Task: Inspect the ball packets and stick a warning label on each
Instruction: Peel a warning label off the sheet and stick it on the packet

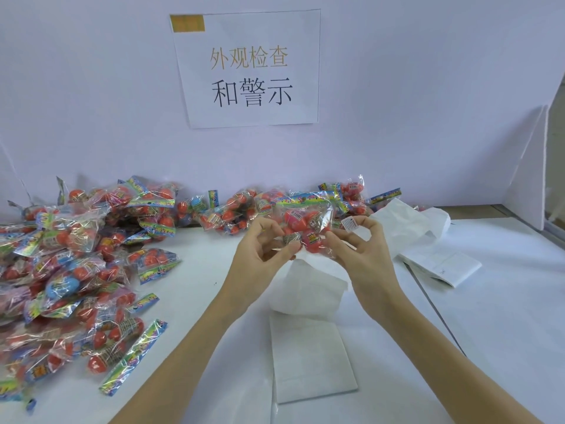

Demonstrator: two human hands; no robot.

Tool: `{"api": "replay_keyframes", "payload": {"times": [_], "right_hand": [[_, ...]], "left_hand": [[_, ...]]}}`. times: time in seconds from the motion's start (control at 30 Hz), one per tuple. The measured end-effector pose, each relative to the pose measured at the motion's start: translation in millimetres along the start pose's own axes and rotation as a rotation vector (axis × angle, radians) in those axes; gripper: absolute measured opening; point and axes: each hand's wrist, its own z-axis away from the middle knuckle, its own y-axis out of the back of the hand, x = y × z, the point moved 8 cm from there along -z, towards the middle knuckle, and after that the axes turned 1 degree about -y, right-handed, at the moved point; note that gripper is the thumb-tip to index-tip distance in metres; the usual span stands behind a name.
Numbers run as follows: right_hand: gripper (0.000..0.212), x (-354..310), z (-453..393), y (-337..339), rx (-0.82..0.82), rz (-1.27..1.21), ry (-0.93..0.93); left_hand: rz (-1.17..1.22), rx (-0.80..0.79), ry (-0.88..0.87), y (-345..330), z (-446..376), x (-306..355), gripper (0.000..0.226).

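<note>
**Packet held up, label ready**

The clear ball packet [301, 223] is holding red balls and is being held above the tabletop [504, 316], its striped header strip uppermost and running left to right. The left hand [260, 249] is pinching its lower left edge; the right hand [363, 255] is pinching its right side, with fingers [359, 221] gripping a small warning label [348, 223], seemingly by its edge. A heap of packets [76, 255] is lying at left. White paper sheets [312, 356] are lying near. A printed sign [249, 68] is hanging on the far wall.
</note>
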Motion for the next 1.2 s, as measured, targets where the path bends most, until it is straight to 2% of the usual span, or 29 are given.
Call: {"api": "replay_keyframes", "payload": {"times": [0.1,0.17,0.33,0.4,0.53,0.67,0.8,0.9,0.97,1.1,1.2], "right_hand": [[0.05,-5,1,1,0.007,0.027,0.049],[0.05,-6,2,1,0.002,0.043,0.069],[0.052,-5,3,-5,-0.035,0.032,0.069],[0.047,-6,4,-9,-0.073,0.017,0.073],[0.032,-10,14,-27,-0.268,-0.028,0.115],[0.034,-11,19,-37,-0.4,-0.1,0.082],[0.022,-14,9,-23,-0.253,-0.177,0.028],[0.017,-10,5,-15,-0.163,-0.079,0.015],[0.007,-10,4,-13,-0.149,0.032,0.051],[0.015,-17,7,-19,-0.194,0.215,0.186],[0.019,-20,9,-23,-0.203,0.327,0.254]], "left_hand": [[-0.199,0.058,-0.08,3,2,5,0.023],[-0.252,0.069,-0.074,1,4,4,0.022],[-0.201,0.06,0.017,-2,6,-2,0.038],[-0.194,0.045,0.033,-3,6,-4,0.045],[-0.157,0.0,0.111,-10,8,-9,0.059],[-0.038,0.113,0.146,0,6,-11,0.031],[0.181,0.18,0.237,13,1,-16,0.048],[0.376,0.172,0.222,12,-1,-14,0.035],[0.38,0.147,0.204,10,-1,-13,0.029],[0.307,0.116,0.2,5,0,-15,0.037],[0.263,0.1,0.206,3,1,-16,0.032]]}}
